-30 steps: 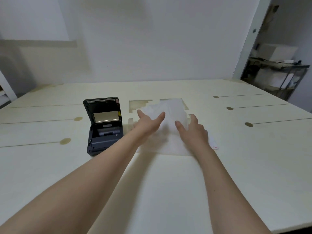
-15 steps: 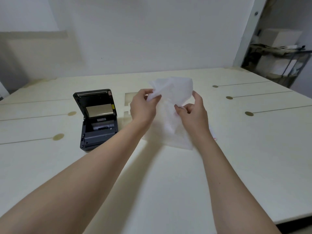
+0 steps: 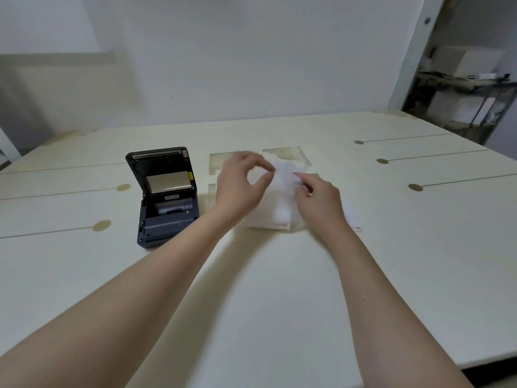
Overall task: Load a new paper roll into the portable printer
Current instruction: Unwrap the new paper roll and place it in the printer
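The dark portable printer (image 3: pixel 166 203) stands on the table at the left with its lid raised and its paper bay showing. To its right lies a white translucent plastic bag (image 3: pixel 282 200) with small red print at its near edge. My left hand (image 3: pixel 242 186) pinches the bag's upper edge between thumb and fingertips. My right hand (image 3: pixel 319 198) pinches the same edge just to the right. Whatever the bag holds is hidden by the plastic and by my hands; no paper roll can be made out.
The pale wooden table (image 3: pixel 265 303) has round inlays, thin slots and a stepped cut-out (image 3: pixel 288 155) behind the bag. A white wall stands behind it. At the far right a dark metal shelf (image 3: pixel 470 96) holds boxes.
Both hands first lay on the bag, then lifted it. Now the bag is back down near the table and both hands pinch its top edge close together.
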The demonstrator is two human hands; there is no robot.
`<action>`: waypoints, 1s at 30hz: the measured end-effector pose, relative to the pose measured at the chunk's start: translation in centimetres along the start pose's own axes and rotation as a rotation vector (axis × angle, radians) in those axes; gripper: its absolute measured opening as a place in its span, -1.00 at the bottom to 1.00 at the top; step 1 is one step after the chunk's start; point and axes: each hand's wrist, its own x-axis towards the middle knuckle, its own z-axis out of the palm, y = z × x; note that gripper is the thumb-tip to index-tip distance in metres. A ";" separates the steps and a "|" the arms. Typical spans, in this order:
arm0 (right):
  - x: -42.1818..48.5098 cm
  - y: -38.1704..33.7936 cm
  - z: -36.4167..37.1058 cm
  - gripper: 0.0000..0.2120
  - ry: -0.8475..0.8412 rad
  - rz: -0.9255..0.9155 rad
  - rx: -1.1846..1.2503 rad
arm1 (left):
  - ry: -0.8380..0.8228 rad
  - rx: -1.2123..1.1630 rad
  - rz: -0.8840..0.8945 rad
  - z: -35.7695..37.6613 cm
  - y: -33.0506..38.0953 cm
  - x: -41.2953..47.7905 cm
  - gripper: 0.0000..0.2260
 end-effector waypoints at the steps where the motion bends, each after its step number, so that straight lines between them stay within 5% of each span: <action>1: -0.2 -0.1 0.1 -0.62 -0.045 0.026 0.017 | -0.102 0.054 -0.027 -0.3 -0.3 -0.3 -0.87; 5: -0.3 0.0 0.9 -0.53 -0.145 0.076 0.081 | -0.382 0.099 -0.220 -1.2 -1.8 -1.3 -0.53; 10: -0.3 -0.3 0.3 -0.92 0.124 -0.321 -0.078 | -0.464 0.206 -0.249 -1.2 -3.0 -1.8 -0.48; 13: -1.0 -0.5 0.1 -0.95 -0.121 -0.246 -0.027 | -0.504 0.250 -0.269 -1.2 -2.8 -2.3 -0.47; 20: -1.7 -0.1 0.1 -0.55 -0.370 -0.212 -0.266 | -0.567 0.259 -0.381 -1.3 -0.8 -1.3 -0.59; 30: -2.0 -0.1 0.3 -0.57 -0.418 -0.199 -0.260 | -0.520 0.207 -0.344 -1.3 -2.0 -2.1 -0.42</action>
